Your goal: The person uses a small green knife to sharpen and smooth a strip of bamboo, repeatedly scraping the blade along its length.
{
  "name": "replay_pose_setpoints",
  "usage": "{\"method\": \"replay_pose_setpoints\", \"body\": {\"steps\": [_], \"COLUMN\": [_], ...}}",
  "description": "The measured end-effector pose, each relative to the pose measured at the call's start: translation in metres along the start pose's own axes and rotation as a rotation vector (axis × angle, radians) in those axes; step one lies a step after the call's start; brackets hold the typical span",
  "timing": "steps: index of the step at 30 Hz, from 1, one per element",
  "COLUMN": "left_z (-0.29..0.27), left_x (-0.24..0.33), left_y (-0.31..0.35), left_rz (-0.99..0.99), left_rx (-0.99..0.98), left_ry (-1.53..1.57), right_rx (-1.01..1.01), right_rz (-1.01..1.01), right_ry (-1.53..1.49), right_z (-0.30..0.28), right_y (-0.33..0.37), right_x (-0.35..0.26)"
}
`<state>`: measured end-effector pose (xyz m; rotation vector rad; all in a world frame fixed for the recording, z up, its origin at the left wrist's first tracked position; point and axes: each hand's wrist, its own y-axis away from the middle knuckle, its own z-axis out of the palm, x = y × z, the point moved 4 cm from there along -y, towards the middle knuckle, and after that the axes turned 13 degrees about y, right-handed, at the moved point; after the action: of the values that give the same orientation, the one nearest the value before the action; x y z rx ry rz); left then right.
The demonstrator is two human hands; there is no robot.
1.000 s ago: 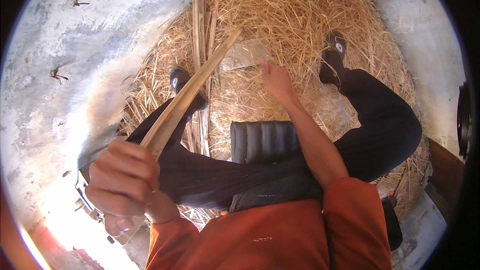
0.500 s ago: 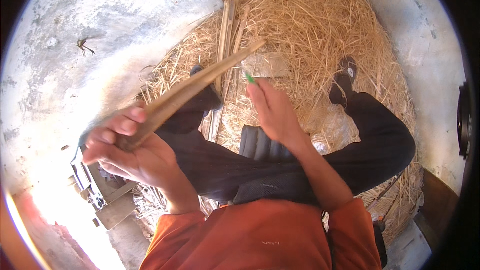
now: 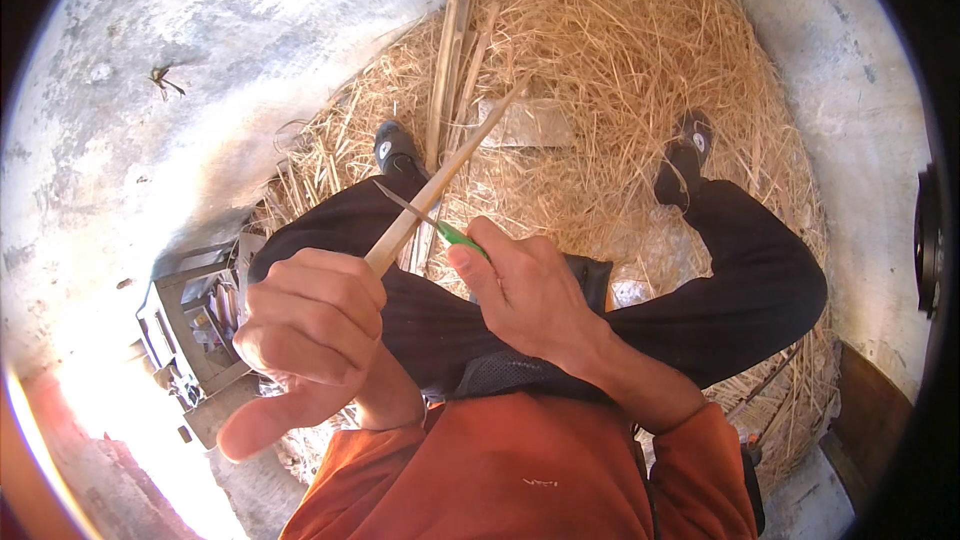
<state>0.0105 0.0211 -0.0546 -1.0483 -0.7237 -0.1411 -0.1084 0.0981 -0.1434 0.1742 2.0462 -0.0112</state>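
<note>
My left hand (image 3: pixel 315 325) is closed round the lower end of a pale, tapering strip of wood or bamboo (image 3: pixel 440 180), its thumb sticking out toward the lower left. The strip slants up and away to the right, over my lap and the straw. My right hand (image 3: pixel 525 285) grips a knife with a green handle (image 3: pixel 458 237). Its thin dark blade (image 3: pixel 402 204) points up and left and crosses the strip at mid-length. Most of the handle is hidden in my fist.
Loose straw (image 3: pixel 620 60) covers the floor between and beyond my feet. Several long wooden strips (image 3: pixel 452 60) lie at the far middle, near a flat block (image 3: pixel 528 124). Whitewashed walls rise on both sides. A metal box with small items (image 3: pixel 195 315) stands at the left.
My left hand has turned over, knuckles now up, and moved right and lower with the strip. My right hand has come lower and left, bringing the knife blade across the strip.
</note>
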Motion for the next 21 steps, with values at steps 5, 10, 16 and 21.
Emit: {"method": "replay_pose_setpoints", "body": {"steps": [5,10,16,21], "left_z": [0.001,-0.004,-0.001,-0.012], "left_x": [-0.005,-0.01,-0.013,-0.006], "left_y": [-0.004,0.0,0.005,0.022], "left_rz": [0.049,0.065,0.103,0.158], "left_rx": [-0.115,-0.112,-0.061,0.101], "left_ry": [-0.004,-0.018,-0.02,-0.087], "right_rx": [0.058,0.157,0.109,0.252], "right_rz": [-0.054,-0.059,0.383,0.414], "right_ry": [0.077,0.224,0.404,0.23], "right_z": [-0.001,0.021,0.034,0.012], "right_y": [0.001,-0.008,-0.031,-0.023], "right_x": [-0.003,0.029,0.154,0.141]}}
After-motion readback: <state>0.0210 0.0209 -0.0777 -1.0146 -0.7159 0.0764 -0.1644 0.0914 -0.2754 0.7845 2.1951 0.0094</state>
